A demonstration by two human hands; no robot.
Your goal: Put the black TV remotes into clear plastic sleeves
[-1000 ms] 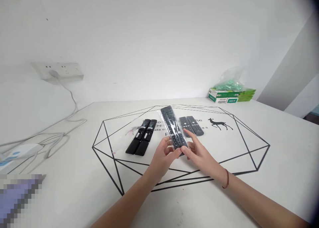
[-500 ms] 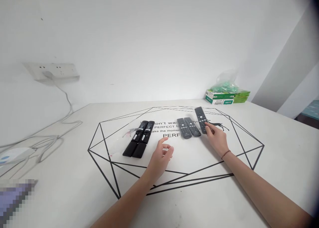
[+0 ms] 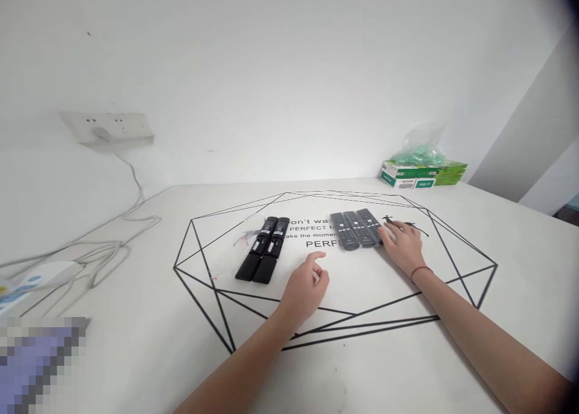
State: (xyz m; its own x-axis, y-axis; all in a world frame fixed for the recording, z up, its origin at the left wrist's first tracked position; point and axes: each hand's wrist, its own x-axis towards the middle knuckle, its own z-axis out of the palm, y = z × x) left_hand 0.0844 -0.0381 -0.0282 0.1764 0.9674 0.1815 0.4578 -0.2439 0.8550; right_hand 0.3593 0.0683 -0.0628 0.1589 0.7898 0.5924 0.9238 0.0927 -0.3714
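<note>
Three dark remote controls lie side by side, buttons up: a left one [image 3: 344, 233], a middle one [image 3: 359, 228] and a right one [image 3: 368, 220]. At the right remote's lower right edge rests my right hand [image 3: 401, 246], its fingers apart and the thumb side touching or very near the remote. My left hand [image 3: 306, 286] hovers nearer to me, loosely curled with thumb and index finger apart, holding nothing. To its left, two black remotes [image 3: 257, 251] [image 3: 272, 249] lie back side up, with battery compartments uncovered; clear plastic film lies beside them.
The white table [image 3: 389, 366] carries printed black lines and lettering. Green and white boxes [image 3: 409, 174] with a plastic bag [image 3: 420, 152] on top stand at the back right. Cables [image 3: 106, 251] run from a wall socket [image 3: 108, 128] down the left side. A blurred purple object [image 3: 36, 360] is at lower left.
My right hand has lowered the third remote onto the table beside the other two, and its fingers have spread. My left hand stays much the same. The whole view has shifted slightly.
</note>
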